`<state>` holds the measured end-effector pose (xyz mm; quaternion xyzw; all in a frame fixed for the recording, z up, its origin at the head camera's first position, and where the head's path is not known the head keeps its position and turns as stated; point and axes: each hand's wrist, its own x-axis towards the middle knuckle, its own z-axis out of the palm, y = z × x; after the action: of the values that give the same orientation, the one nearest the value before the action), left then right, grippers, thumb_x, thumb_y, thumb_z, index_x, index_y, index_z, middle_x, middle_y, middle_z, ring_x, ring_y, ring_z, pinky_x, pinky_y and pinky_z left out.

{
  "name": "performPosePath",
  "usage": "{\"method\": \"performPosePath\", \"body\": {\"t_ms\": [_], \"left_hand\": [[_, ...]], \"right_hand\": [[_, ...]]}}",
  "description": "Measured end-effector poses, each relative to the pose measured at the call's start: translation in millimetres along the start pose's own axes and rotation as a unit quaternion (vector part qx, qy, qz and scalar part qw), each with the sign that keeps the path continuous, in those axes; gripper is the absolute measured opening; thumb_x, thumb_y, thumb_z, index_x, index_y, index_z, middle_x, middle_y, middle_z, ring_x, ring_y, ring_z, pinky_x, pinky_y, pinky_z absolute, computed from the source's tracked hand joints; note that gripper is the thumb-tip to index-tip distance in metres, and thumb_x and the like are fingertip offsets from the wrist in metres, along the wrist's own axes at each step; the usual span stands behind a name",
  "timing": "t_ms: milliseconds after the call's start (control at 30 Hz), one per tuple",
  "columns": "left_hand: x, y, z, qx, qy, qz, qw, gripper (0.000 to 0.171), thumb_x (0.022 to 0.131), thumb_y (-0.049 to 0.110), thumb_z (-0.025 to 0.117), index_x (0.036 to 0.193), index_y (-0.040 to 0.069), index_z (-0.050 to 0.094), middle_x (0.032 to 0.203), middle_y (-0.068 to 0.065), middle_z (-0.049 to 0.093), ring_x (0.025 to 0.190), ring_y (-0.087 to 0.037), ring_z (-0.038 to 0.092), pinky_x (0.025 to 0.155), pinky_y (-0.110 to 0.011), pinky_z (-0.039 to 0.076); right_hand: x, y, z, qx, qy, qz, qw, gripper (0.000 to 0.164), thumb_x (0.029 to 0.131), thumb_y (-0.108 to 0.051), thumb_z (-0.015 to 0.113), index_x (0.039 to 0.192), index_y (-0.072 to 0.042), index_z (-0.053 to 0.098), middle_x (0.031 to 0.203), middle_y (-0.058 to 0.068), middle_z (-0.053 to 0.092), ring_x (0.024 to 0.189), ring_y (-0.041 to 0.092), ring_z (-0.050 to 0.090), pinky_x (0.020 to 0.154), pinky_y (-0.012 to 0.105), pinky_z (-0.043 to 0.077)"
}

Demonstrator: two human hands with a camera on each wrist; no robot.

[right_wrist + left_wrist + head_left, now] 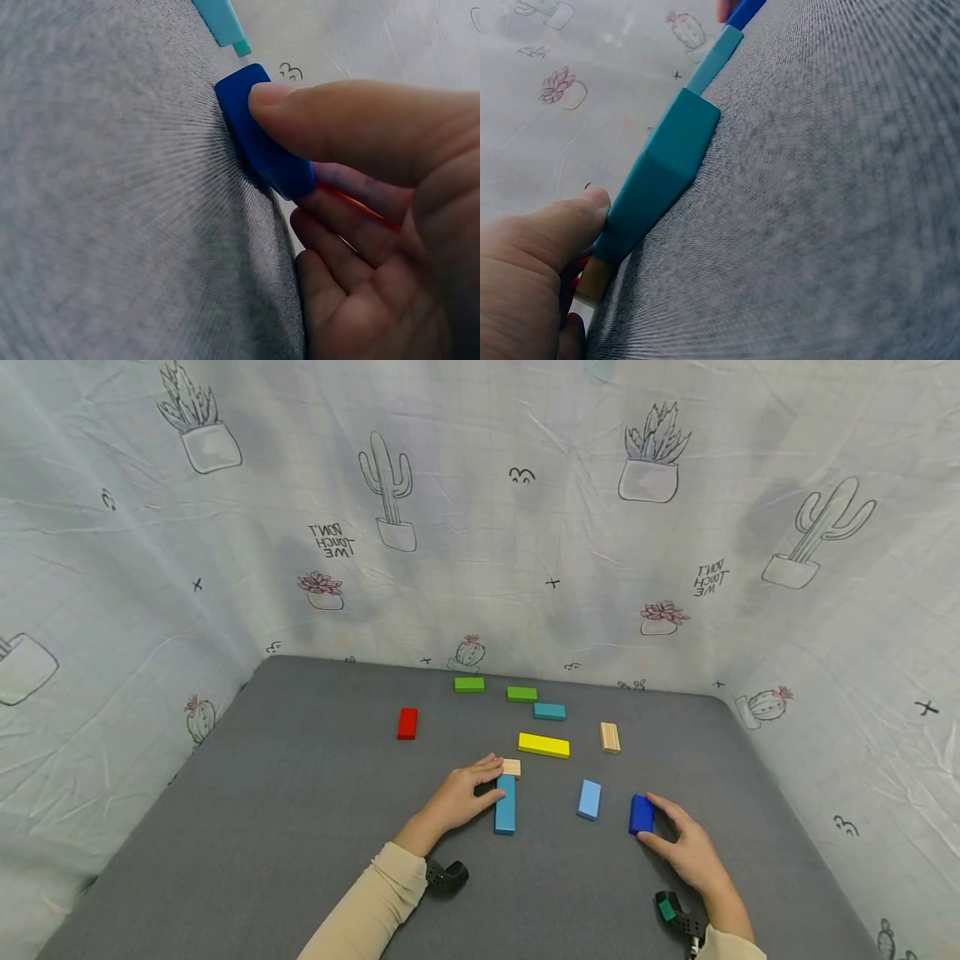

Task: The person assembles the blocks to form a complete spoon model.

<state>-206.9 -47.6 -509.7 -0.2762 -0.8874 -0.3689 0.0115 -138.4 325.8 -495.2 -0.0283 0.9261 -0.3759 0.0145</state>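
My left hand (459, 793) lies at a long teal block (506, 810) and a small wooden block (512, 767) at its far end. Its thumb touches the teal block's side, and its fingers reach the wooden block's left end, partly hiding it. In the left wrist view the thumb rests against the teal block (656, 165), with the wooden block (592, 281) just below. On the right, my right hand (688, 847) pinches a dark blue block (641, 815) between thumb and fingers, down at the table. The right wrist view shows the thumb on the blue block's (259, 135) face.
Between the hands lies a light blue block (588, 799). Farther back are a yellow block (543, 745), another wooden block (610, 737), a shorter teal block (550, 712), two green blocks (469, 685) and a red block (407, 724). Printed cloth (480, 527) borders the grey tabletop (300, 827).
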Motion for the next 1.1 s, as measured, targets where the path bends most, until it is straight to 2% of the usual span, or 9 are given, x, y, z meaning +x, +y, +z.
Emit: {"method": "performPosePath", "body": {"t_ms": [33,133,200,267,667,800,900,967,1100], "left_hand": [[0.0,0.2,-0.1,0.000,-0.002,-0.001,1.0000,0.052,0.091,0.033,0.062,0.135,0.006,0.053,0.144,-0.003,0.047,0.138,-0.020,0.038,0.110,-0.042,0.037],[0.0,0.6,-0.4,0.000,-0.003,-0.002,1.0000,0.052,0.092,0.033,0.062,0.135,0.006,0.053,0.144,-0.004,0.047,0.138,-0.020,0.038,0.110,-0.042,0.037],[0.2,0.7,-0.6,-0.001,-0.004,-0.002,1.0000,0.052,0.092,0.033,0.062,0.135,0.006,0.053,0.144,-0.004,0.047,0.138,-0.020,0.037,0.110,-0.042,0.036],[0.2,0.9,-0.9,-0.001,-0.001,0.001,1.0000,0.051,0.092,0.032,0.062,0.134,0.005,0.054,0.144,-0.004,0.047,0.138,-0.021,0.038,0.109,-0.043,0.037],[-0.2,-1.0,1.6,-0.005,-0.001,-0.002,1.0000,0.051,0.092,0.032,0.062,0.135,0.006,0.053,0.144,-0.004,0.047,0.138,-0.019,0.037,0.110,-0.042,0.037],[-0.2,-0.9,1.9,-0.008,0.001,-0.001,1.0000,0.051,0.092,0.031,0.062,0.135,0.006,0.053,0.144,-0.004,0.047,0.139,-0.019,0.036,0.110,-0.042,0.037],[-0.2,-1.0,1.8,-0.009,0.002,0.003,1.0000,0.052,0.092,0.032,0.062,0.135,0.005,0.053,0.144,-0.005,0.047,0.138,-0.019,0.037,0.110,-0.042,0.037],[-0.1,-0.9,1.6,-0.008,0.004,0.005,0.9999,0.052,0.092,0.032,0.062,0.135,0.004,0.053,0.144,-0.005,0.047,0.138,-0.019,0.037,0.110,-0.042,0.037],[0.5,-0.6,1.4,-0.006,0.006,0.004,1.0000,0.051,0.091,0.031,0.063,0.134,0.004,0.053,0.143,-0.005,0.047,0.138,-0.019,0.037,0.110,-0.041,0.037]], "right_hand": [[0,0,0,-0.002,0.003,0.000,1.000,0.069,0.085,-0.026,0.071,0.142,-0.001,0.040,0.144,0.027,0.038,0.134,0.047,0.032,0.106,0.059,0.031],[0,-1,-1,0.010,0.010,0.001,1.000,0.069,0.085,-0.026,0.072,0.141,-0.001,0.041,0.143,0.026,0.039,0.134,0.045,0.034,0.109,0.025,0.037],[0,-2,-1,0.026,0.015,-0.001,1.000,0.069,0.085,-0.025,0.072,0.141,0.000,0.041,0.144,0.026,0.038,0.133,0.045,0.034,0.099,0.004,0.033],[0,-4,-2,0.048,0.020,-0.002,0.999,0.069,0.084,-0.022,0.072,0.141,0.000,0.040,0.144,0.027,0.037,0.133,0.045,0.034,0.089,-0.007,0.022],[-3,-29,5,0.053,0.045,-0.040,0.997,0.066,0.085,-0.025,0.072,0.141,-0.003,0.043,0.142,0.023,0.042,0.128,0.039,0.043,0.091,-0.005,0.026],[-4,-37,11,0.066,0.054,-0.070,0.994,0.064,0.084,-0.022,0.073,0.139,-0.004,0.046,0.140,0.021,0.045,0.125,0.010,0.047,0.093,-0.003,0.027],[-4,-44,18,0.090,0.049,-0.091,0.991,0.063,0.084,-0.021,0.073,0.138,-0.004,0.047,0.139,0.020,0.047,0.118,-0.015,0.039,0.094,-0.001,0.030],[-3,-50,22,0.107,0.042,-0.103,0.988,0.062,0.083,-0.020,0.074,0.138,-0.004,0.048,0.138,0.020,0.047,0.115,-0.020,0.036,0.095,0.000,0.031],[-2,-60,34,0.141,0.020,-0.135,0.980,0.062,0.082,-0.017,0.074,0.137,-0.003,0.048,0.138,0.020,0.048,0.118,-0.017,0.038,0.097,0.002,0.032]]}}
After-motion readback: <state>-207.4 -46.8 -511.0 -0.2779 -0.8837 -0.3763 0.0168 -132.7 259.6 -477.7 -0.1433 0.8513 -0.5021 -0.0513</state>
